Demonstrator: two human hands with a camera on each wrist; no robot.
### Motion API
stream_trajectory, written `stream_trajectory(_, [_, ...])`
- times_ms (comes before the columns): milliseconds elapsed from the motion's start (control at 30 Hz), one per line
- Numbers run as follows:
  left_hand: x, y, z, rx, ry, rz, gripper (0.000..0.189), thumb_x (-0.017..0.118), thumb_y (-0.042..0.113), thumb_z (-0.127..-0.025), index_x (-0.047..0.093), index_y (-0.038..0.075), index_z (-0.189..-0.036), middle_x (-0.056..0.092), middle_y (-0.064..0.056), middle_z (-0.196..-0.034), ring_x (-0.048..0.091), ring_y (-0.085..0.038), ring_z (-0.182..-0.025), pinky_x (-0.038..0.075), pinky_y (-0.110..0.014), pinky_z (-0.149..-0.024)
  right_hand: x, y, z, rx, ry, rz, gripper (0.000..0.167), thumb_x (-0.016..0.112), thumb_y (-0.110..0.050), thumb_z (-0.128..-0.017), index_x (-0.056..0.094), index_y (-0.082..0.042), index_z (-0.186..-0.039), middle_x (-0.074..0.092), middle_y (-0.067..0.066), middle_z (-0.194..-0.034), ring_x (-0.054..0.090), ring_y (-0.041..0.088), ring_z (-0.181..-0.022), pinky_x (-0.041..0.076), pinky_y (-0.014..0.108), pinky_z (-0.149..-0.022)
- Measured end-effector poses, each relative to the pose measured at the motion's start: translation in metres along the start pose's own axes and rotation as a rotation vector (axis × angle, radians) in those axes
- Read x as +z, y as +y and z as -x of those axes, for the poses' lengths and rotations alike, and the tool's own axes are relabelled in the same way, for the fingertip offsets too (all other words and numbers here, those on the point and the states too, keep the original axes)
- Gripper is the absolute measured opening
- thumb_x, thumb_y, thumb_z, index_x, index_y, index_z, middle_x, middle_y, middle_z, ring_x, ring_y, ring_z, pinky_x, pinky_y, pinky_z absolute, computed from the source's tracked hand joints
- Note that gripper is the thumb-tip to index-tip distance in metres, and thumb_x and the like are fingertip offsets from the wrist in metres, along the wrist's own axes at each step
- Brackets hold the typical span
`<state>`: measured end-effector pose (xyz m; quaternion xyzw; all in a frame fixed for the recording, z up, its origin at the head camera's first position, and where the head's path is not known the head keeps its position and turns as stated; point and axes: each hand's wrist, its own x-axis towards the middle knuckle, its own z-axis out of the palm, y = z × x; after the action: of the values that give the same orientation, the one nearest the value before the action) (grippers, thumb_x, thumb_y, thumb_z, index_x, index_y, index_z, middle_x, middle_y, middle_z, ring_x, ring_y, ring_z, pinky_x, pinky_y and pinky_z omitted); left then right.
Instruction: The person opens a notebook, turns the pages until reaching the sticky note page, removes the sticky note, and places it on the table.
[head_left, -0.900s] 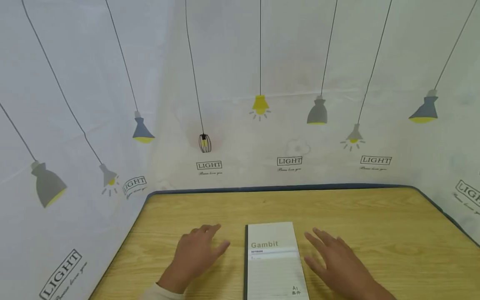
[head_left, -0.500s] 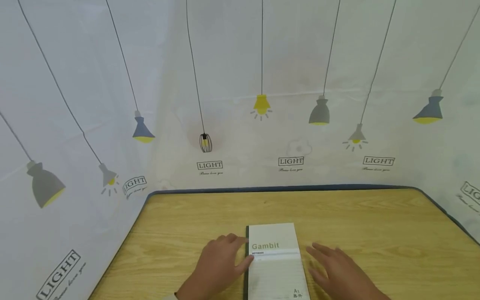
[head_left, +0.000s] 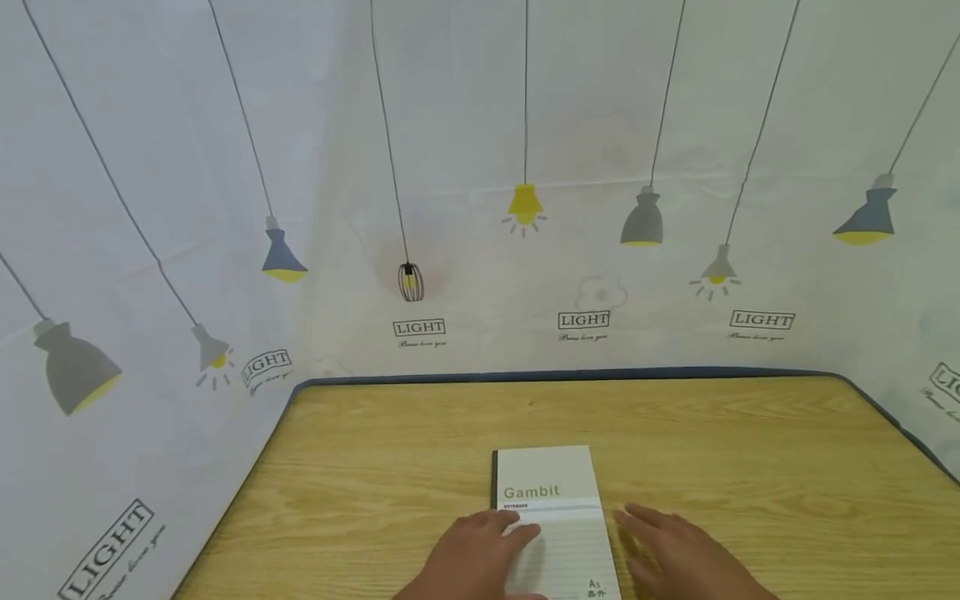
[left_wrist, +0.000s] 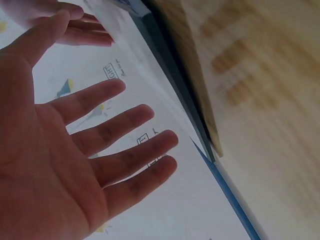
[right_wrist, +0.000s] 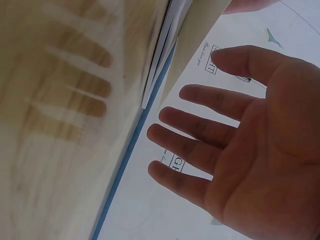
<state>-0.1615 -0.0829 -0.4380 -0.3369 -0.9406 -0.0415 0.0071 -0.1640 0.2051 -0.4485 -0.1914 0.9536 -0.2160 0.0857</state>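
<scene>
A closed notebook (head_left: 558, 542) with a pale cover, the word "Gambit" and a dark spine lies flat before me. My left hand (head_left: 476, 554) is over its left side in the head view, hiding part of the spine and cover. From the left wrist, that hand (left_wrist: 65, 160) shows spread, nearly straight fingers beside the dark spine (left_wrist: 172, 82), holding nothing. Just off the notebook's right edge is my right hand (head_left: 682, 550). The right wrist view shows its fingers (right_wrist: 200, 142) extended and apart near the page edges (right_wrist: 162, 55), with nothing gripped.
The wood-grain table (head_left: 390, 433) has a dark blue border (head_left: 555, 377) along its far side. Pale fabric walls (head_left: 465, 150) printed with hanging lamps rise behind it and at both sides. Reflections of fingers show on the glossy tabletop (left_wrist: 255, 75).
My left hand has moved right and nearer to me, from beside the notebook to over its left side. The right hand has shifted slightly toward me. The notebook stays put.
</scene>
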Motion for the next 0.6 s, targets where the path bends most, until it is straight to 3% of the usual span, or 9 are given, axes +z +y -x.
stream_trajectory(133, [0.008, 0.002, 0.002, 0.037, 0.033, -0.092, 0.072, 0.059, 0.079, -0.079, 0.061, 0.03, -0.132, 0.067, 0.001, -0.126, 0.065, -0.02, -0.112, 0.056, -0.037, -0.084, 0.002, 0.001, -0.001, -0.034, -0.044, 0.007, 0.054, 0.072, -0.028, -0.09, 0.059, 0.001, -0.133, 0.057, 0.026, -0.138, 0.061, 0.046, -0.117, 0.047, 0.063, -0.093])
stream_trajectory(200, [0.01, 0.004, 0.001, 0.024, 0.006, -0.104, 0.071, 0.058, 0.08, -0.078, 0.06, 0.033, -0.132, 0.067, 0.002, -0.126, 0.065, -0.021, -0.11, 0.056, -0.037, -0.082, 0.003, 0.001, -0.001, -0.058, -0.07, 0.018, 0.056, 0.071, -0.031, -0.091, 0.059, 0.003, -0.134, 0.057, 0.027, -0.137, 0.061, 0.047, -0.115, 0.048, 0.062, -0.09])
stream_trajectory(400, [0.012, 0.005, 0.0, -0.004, -0.053, -0.063, 0.07, 0.057, 0.082, -0.078, 0.059, 0.036, -0.131, 0.066, 0.003, -0.126, 0.066, -0.026, -0.108, 0.057, -0.04, -0.079, 0.006, 0.001, -0.001, -0.041, -0.13, 0.035, 0.065, 0.063, -0.05, -0.093, 0.058, -0.002, -0.136, 0.059, 0.024, -0.136, 0.06, 0.047, -0.118, 0.048, 0.063, -0.092])
stream_trajectory(600, [0.01, 0.004, -0.001, -0.005, -0.071, -0.055, 0.067, 0.059, 0.081, -0.078, 0.061, 0.036, -0.128, 0.068, 0.004, -0.122, 0.068, -0.023, -0.102, 0.056, -0.038, -0.074, 0.006, 0.001, 0.0, -0.049, -0.152, 0.061, 0.066, 0.059, -0.052, -0.095, 0.058, -0.001, -0.137, 0.058, 0.022, -0.139, 0.058, 0.046, -0.122, 0.049, 0.059, -0.094])
